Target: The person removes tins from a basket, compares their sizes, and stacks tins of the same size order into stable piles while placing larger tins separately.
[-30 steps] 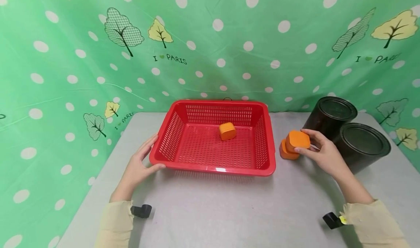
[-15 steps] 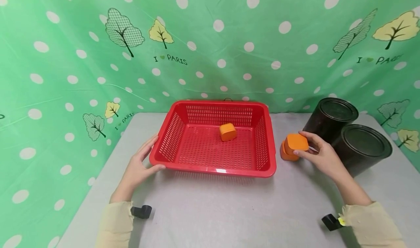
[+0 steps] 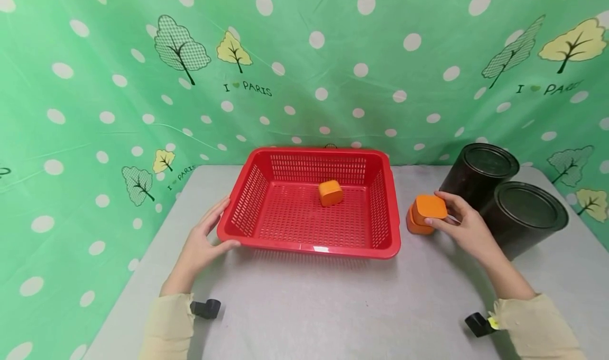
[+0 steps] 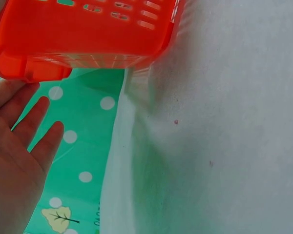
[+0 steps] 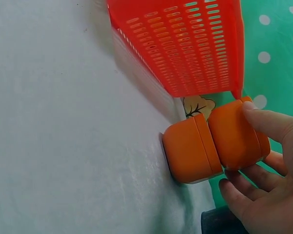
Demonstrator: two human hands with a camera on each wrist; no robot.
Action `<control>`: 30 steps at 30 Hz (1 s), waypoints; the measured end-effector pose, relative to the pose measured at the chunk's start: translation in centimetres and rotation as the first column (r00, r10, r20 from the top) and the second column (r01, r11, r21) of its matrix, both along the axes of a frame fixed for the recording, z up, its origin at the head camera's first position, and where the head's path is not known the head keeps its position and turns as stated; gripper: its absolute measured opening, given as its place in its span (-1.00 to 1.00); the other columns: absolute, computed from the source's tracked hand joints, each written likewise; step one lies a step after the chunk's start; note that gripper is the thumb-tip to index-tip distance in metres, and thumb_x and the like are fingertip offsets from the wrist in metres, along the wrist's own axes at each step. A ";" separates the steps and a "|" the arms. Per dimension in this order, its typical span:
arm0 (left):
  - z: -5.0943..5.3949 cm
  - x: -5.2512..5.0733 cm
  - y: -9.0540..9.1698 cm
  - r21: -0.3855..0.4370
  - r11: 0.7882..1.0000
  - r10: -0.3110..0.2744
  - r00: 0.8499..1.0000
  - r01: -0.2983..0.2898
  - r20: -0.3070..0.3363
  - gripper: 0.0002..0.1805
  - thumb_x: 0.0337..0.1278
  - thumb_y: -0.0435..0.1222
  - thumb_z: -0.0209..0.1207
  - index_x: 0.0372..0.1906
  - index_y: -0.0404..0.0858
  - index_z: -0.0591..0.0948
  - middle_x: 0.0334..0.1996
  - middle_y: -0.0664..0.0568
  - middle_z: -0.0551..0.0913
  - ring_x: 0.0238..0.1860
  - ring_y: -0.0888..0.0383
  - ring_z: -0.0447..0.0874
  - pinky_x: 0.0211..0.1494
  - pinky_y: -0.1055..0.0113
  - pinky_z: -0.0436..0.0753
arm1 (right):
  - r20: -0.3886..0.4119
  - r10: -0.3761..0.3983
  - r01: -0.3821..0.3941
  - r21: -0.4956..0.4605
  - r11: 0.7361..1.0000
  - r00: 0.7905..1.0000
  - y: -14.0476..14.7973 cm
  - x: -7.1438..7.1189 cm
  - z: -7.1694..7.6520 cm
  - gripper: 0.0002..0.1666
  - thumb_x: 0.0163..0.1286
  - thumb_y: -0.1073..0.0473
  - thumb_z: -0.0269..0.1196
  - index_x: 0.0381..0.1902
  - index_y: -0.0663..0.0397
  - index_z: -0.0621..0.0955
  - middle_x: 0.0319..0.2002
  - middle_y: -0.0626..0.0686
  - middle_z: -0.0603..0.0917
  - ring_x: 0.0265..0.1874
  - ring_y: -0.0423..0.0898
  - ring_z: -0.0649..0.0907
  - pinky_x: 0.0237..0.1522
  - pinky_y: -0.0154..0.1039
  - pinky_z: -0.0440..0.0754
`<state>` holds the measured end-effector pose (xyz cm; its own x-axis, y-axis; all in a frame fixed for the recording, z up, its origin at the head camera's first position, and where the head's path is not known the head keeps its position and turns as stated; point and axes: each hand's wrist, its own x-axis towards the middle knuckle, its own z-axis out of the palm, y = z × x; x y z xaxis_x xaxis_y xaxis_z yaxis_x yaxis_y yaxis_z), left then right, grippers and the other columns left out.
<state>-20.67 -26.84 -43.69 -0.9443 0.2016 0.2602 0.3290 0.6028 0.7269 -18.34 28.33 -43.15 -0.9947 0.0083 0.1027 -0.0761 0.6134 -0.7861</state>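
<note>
My right hand [image 3: 468,234] pinches a small orange box [image 3: 430,206] with rounded corners and a lid seam, thumb on one side and fingers on the other. That box sits on top of a second orange box [image 5: 188,151] standing on the table. In the right wrist view the two touch, face to face. A third orange box [image 3: 330,193] lies inside the red plastic basket [image 3: 285,247], toward the back. My left hand [image 3: 199,248] touches the basket's left end, fingers extended along the rim and thumb at the front corner.
Two large dark cans [image 3: 525,217] stand right of the stacked boxes, close behind my right hand. A green dotted curtain [image 3: 304,58] hangs behind and beside the grey-white table [image 3: 314,307]. The basket's right wall is just left of the stack.
The upper orange box and my right hand have shifted slightly left and down onto the lower box, then stayed there. My left hand and the basket keep their places.
</note>
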 end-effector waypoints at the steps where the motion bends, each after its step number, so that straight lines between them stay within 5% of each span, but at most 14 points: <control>1: 0.0 0.0 0.0 0.000 1.000 0.000 1.000 0.000 -0.002 0.09 -0.18 -0.26 0.55 0.53 0.09 0.24 0.56 0.14 0.22 0.56 0.29 0.14 0.36 0.78 0.21 | 0.003 -0.002 0.002 0.001 1.000 1.000 0.0 0.0 0.0 -0.14 0.35 0.04 0.35 0.47 0.22 0.26 0.37 0.38 0.39 0.21 0.13 0.46 -0.06 -0.87 0.34; 5: 0.1 0.1 0.1 -0.004 1.000 0.003 1.000 -0.003 -0.001 0.09 -0.17 -0.26 0.55 0.53 0.08 0.24 0.56 0.14 0.22 0.55 0.33 0.13 0.35 0.78 0.21 | 0.010 -0.002 0.002 -0.007 1.000 1.000 -0.1 -0.1 -0.1 -0.13 0.36 0.06 0.35 0.48 0.22 0.24 0.38 0.39 0.38 0.22 0.21 0.44 -0.09 -0.87 0.34; 12: 0.2 0.3 0.1 -0.004 1.000 0.005 1.000 -0.005 0.000 0.08 -0.17 -0.26 0.55 0.53 0.08 0.24 0.56 0.14 0.22 0.55 0.32 0.14 0.35 0.78 0.20 | -0.016 -0.029 0.028 -0.050 0.998 0.999 -0.2 0.3 0.2 -0.11 0.35 0.05 0.36 0.47 0.25 0.22 0.36 0.38 0.38 0.05 -0.49 0.38 -0.04 -0.87 0.37; 15: 0.3 0.3 0.2 -0.012 1.000 0.012 1.000 -0.012 0.007 0.08 -0.16 -0.25 0.54 0.54 0.09 0.23 0.56 0.15 0.22 0.56 0.22 0.15 0.35 0.77 0.21 | -0.049 -0.033 0.029 -0.083 0.996 0.998 -0.2 0.4 0.4 -0.13 0.35 0.08 0.36 0.45 0.27 0.23 0.34 0.38 0.39 0.03 -0.60 0.35 0.01 -0.84 0.40; 22: 0.3 0.3 0.2 -0.019 1.000 0.019 1.000 -0.018 0.012 0.08 -0.15 -0.24 0.54 0.54 0.10 0.23 0.56 0.15 0.21 0.56 0.06 0.16 0.35 0.76 0.22 | -0.169 -0.036 0.009 -0.161 0.987 0.985 -0.6 0.7 0.9 -0.24 0.32 0.27 0.36 0.38 0.29 0.28 0.24 0.14 0.47 0.11 -0.56 0.45 0.09 -0.78 0.45; 30: 0.3 0.3 0.2 -0.007 1.000 0.011 1.000 -0.011 0.006 0.08 -0.16 -0.25 0.54 0.54 0.08 0.24 0.56 0.15 0.22 0.56 0.17 0.15 0.34 0.78 0.21 | -0.242 -0.054 -0.003 -0.231 0.973 0.969 -1.2 0.8 1.6 -0.29 0.29 0.40 0.34 0.35 0.24 0.33 0.18 -0.23 0.50 0.14 -0.52 0.50 0.11 -0.75 0.47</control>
<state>-20.40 -26.65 -43.43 -0.9481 0.1926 0.2530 0.3176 0.6118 0.7244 -17.51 27.16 -41.56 -0.9383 0.0851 0.3352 -0.2703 0.4242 -0.8643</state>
